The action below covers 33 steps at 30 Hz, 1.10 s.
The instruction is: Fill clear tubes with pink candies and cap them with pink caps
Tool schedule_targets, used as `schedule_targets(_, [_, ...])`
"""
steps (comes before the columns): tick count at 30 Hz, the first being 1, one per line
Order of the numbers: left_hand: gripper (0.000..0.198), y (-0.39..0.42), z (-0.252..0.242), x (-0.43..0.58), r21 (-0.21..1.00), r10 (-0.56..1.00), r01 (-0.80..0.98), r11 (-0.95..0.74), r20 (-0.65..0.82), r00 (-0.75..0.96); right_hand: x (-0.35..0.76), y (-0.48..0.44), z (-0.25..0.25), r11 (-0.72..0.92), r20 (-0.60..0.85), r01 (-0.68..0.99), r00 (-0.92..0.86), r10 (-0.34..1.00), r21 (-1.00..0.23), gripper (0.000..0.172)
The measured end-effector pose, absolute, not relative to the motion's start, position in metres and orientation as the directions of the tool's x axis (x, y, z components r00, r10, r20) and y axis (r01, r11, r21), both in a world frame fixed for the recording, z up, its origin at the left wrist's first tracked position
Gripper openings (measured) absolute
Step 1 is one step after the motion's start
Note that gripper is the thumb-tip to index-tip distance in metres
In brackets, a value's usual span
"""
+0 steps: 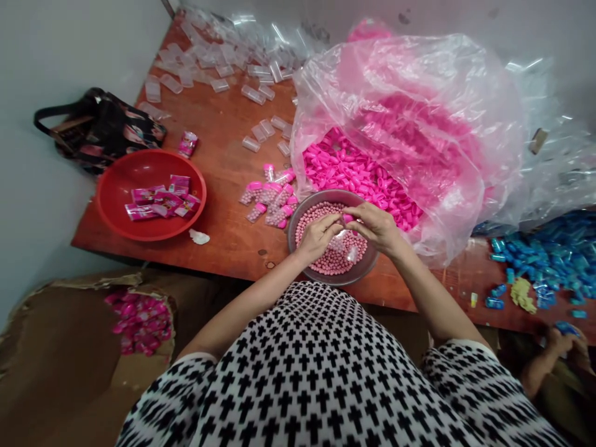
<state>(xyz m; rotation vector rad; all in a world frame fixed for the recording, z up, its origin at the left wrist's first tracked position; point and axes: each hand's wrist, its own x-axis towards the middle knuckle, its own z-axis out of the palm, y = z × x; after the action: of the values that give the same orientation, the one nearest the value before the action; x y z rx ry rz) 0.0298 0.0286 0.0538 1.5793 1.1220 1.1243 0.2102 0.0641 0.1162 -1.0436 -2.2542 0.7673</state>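
Note:
Over a grey bowl of pink beads, my two hands meet at a small container with a pink cap. My left hand is closed around the clear container's body, which its fingers mostly hide. With thumb and fingertips, my right hand pinches the pink cap. Clear pieces lie on the beads below. Just left of the bowl is a pile of bead-filled containers with pink caps. Behind the bowl, loose pink caps spill from a large clear plastic bag.
A red bowl with pink packets stands left, beside a black floral handbag. Clear empty containers lie at the back. A cardboard box holds pink packets below. At right are blue pieces and another person's hands.

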Motion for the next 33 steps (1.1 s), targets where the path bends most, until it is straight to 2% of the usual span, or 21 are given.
schedule_targets(5, [0.023,0.028,0.052,0.025,0.944,0.955,0.192,-0.269,0.236,0.179,0.208,0.060,0.109,0.595,0.247,0.484,-0.603,0.758,-0.642,0.028])
schedule_targets(15, [0.022,0.029,0.056,0.020,0.856,0.868,0.229,-0.463,0.385,0.314,0.209,0.044,0.113,0.618,0.206,0.548,-0.631,0.748,-0.564,0.020])
schedule_targets(18, [0.023,0.031,0.059,0.021,0.856,0.893,0.287,-0.431,0.359,0.270,0.208,0.050,0.109,0.598,0.216,0.525,-0.615,0.759,-0.605,0.020])
schedule_targets(21, [0.024,0.033,0.060,0.022,0.918,0.936,0.248,-0.309,0.248,0.249,0.206,0.055,0.105,0.562,0.245,0.481,-0.572,0.783,-0.673,0.024])
schedule_targets(24, [0.030,0.031,0.055,0.025,0.994,0.973,0.080,-0.079,0.060,0.221,0.204,0.058,0.102,0.460,0.181,0.470,-0.525,0.832,-0.753,0.028])
schedule_targets(27, [0.041,0.027,0.047,0.030,0.974,0.981,-0.167,0.152,-0.128,0.149,0.206,0.057,0.101,0.222,0.031,0.399,-0.432,0.901,-0.890,0.038])
schedule_targets(30, [0.046,0.024,0.042,0.032,0.914,0.976,-0.343,0.216,-0.207,0.063,0.213,0.050,0.096,-0.091,-0.155,0.191,-0.353,0.923,-0.977,0.048])
schedule_targets(33, [0.045,0.024,0.040,0.028,0.911,0.973,-0.346,0.225,-0.231,0.023,0.219,0.040,0.088,-0.278,-0.270,0.020,-0.312,0.911,-0.960,0.044])
